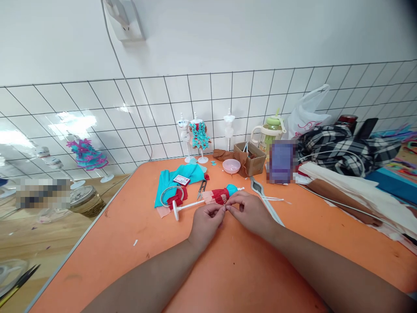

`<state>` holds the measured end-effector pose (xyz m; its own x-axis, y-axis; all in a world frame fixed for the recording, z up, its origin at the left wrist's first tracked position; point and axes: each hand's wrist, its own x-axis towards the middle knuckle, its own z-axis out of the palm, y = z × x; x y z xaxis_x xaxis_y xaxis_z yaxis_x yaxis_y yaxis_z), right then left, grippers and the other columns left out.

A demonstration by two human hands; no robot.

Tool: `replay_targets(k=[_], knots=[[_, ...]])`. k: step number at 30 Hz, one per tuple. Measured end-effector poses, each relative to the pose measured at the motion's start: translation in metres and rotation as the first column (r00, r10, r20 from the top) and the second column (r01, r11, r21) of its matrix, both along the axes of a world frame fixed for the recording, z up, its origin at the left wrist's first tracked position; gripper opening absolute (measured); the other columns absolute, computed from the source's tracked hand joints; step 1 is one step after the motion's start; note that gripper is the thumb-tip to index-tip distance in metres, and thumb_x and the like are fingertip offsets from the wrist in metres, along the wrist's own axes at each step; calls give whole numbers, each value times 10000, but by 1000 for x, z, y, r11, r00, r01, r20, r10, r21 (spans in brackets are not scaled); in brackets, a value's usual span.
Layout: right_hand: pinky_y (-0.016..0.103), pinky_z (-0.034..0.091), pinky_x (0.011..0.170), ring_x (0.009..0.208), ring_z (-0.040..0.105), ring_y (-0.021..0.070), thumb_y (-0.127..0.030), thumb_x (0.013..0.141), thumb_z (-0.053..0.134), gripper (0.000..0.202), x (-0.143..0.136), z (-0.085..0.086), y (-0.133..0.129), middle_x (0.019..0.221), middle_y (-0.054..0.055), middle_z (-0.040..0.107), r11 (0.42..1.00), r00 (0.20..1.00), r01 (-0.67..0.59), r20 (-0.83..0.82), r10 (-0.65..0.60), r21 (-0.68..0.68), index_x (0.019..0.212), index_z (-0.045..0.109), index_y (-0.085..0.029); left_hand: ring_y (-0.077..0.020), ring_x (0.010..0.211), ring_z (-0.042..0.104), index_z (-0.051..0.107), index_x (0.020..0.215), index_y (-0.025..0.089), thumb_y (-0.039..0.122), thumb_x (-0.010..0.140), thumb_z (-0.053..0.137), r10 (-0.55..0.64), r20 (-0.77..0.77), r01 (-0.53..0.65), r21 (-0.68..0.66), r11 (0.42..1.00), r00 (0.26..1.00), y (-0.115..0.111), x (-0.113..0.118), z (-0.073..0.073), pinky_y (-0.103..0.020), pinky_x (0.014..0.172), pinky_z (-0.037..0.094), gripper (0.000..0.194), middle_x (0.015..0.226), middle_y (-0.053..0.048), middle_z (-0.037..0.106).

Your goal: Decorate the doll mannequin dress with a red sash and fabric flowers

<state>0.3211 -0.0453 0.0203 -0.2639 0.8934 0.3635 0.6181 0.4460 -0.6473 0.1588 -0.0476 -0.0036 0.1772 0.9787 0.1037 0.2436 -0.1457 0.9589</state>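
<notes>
My left hand point(206, 224) and my right hand point(252, 213) meet fingertip to fingertip above the orange tabletop, both pinched closed. Whatever lies between the fingertips is too small to make out. Just behind them a miniature dress form point(219, 196) rests on its side, wrapped in peach, red and turquoise crepe-like material; its white round base point(176, 211) points left. My right fingers are close to its wrapped body, and I cannot tell if they touch it. Small thread snips point(202, 188) lie beyond its stand. To the left is turquoise material point(165, 179) with a ring point(162, 198) and red scraps.
Further dress forms stand along the tiled wall, one in a turquoise ruffled dress point(200, 135). A pink bowl point(231, 166), a cardboard box point(252, 160) and a green-lidded bottle point(273, 127) are at the back. On the right lie a grey strap point(273, 212), plaid cloth point(335, 148) and material sheets.
</notes>
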Motion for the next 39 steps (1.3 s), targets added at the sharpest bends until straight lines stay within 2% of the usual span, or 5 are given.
replay_targets(k=[6,12,20,34,39], knots=[[276,465,740,849,608,141,-242,841,558,138,1,2,-5,943,-7,666,991,990,-23,141,4,133,877,689,-262,-84,417,441,691,766,146,253,751,533,41,54,-38,-59,998,998,-1,1,-1,-191,428,340,192,471,45,496],[257,465,715,848,620,134,-278,886,502,191,4,-2,-4,1015,4,663,967,971,-46,240,-15,249,942,684,-268,-79,375,417,714,891,138,177,723,490,93,86,-80,-147,986,992,1,2,-2,-188,407,332,283,418,59,483],[270,471,735,876,620,152,-254,876,491,205,7,0,-1,1011,22,664,973,964,-23,262,-39,230,942,685,-258,-81,414,425,716,963,149,361,768,586,-9,108,20,-98,995,994,-2,4,2,-205,425,333,316,500,39,501],[282,473,754,894,613,152,-206,830,539,174,5,-1,0,976,10,668,985,987,-111,130,93,133,892,694,-256,-100,401,461,677,788,134,405,754,593,24,119,-10,-116,993,993,-4,2,2,-212,435,358,286,444,51,476],[278,474,731,876,618,156,-238,834,549,160,4,-6,0,975,17,670,986,988,-86,142,65,146,890,699,-257,-92,380,444,676,768,132,364,729,611,47,147,-26,-138,990,988,-1,1,0,-207,419,348,245,431,53,481]])
